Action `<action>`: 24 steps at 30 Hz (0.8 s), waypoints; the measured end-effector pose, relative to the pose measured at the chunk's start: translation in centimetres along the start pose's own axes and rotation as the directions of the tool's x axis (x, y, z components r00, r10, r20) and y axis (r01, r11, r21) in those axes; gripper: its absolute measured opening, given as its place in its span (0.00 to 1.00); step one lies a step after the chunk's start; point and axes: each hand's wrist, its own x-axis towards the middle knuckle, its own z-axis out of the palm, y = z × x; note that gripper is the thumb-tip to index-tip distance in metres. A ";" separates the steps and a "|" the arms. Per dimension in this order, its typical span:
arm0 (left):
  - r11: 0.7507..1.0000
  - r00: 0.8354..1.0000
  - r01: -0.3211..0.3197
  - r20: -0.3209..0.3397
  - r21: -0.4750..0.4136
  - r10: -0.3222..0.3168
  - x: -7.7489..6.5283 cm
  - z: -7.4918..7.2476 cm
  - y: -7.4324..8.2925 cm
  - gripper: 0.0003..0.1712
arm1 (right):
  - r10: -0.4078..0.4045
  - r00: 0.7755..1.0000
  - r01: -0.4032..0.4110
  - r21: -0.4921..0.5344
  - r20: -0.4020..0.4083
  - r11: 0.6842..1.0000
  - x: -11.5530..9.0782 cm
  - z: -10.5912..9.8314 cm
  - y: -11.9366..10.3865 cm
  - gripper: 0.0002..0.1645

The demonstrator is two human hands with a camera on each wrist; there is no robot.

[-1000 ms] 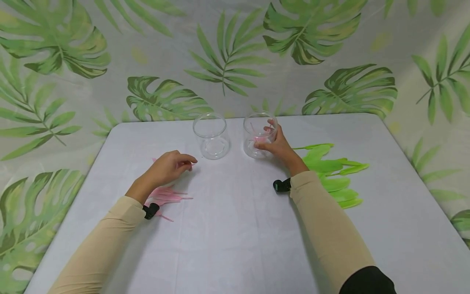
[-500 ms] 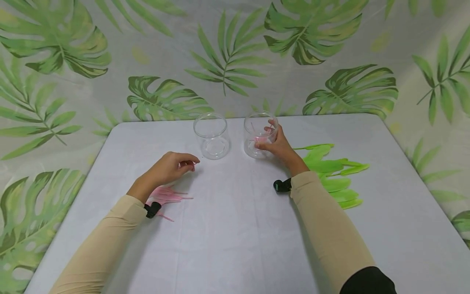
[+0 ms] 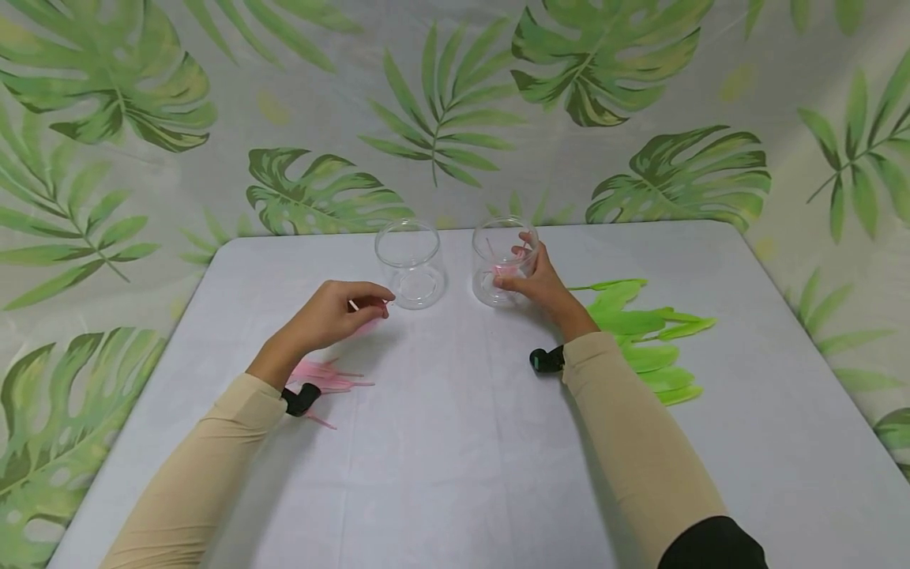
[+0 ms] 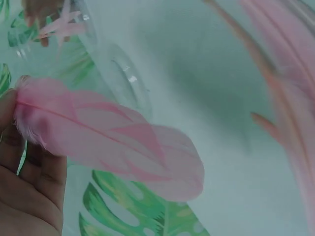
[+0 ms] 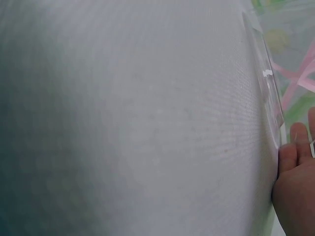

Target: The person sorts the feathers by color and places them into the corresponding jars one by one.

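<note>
Several pink feathers (image 3: 323, 374), loose on the tabletop (image 3: 426, 458), left; green feathers (image 3: 636, 321), alongside the right sleeve (image 3: 629, 427). Left hand (image 3: 337, 314), pinching one pink plume (image 4: 108, 135) by its end, above the tabletop. Right hand (image 3: 542, 281), curled round a clear jar (image 3: 485, 261) containing pink pieces (image 3: 503, 269); second jar (image 3: 415, 273), just left of it. Leaf-print cloth (image 3: 455, 118), behind.

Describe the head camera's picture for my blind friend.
A left hand pinches a pink feather while the right hand grips a clear jar with pink pieces inside. A second jar stands beside it; pink feathers and green feathers lie on the white table.
</note>
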 end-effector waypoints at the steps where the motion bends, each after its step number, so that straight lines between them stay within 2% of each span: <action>1: 1.000 1.000 -0.001 -0.006 -0.012 0.001 0.1 -0.1 0.2 0.14 | -0.001 1.000 0.001 -0.002 0.000 1.000 0.0 0.0 0.0 0.59; 5: 0.999 1.000 -0.004 -0.012 -0.047 0.003 0.2 -0.4 1.3 0.14 | -0.001 1.000 0.001 0.000 0.001 1.000 0.0 0.0 0.0 0.60; 14: 0.998 0.998 -0.046 -0.042 -0.046 0.044 0.7 -2.1 3.8 0.13 | -0.023 1.000 0.023 0.013 0.004 1.000 0.2 -0.1 0.2 0.59; 20: 0.996 0.992 -0.031 -0.127 -0.084 0.021 1.8 -4.0 5.2 0.14 | -0.011 1.000 0.011 0.010 0.009 1.000 0.2 -0.2 0.3 0.59; 24: 0.995 0.989 -0.011 -0.147 -0.103 -0.004 3.3 -5.1 5.8 0.15 | -0.009 1.000 0.009 0.023 0.015 1.000 0.2 -0.1 0.2 0.58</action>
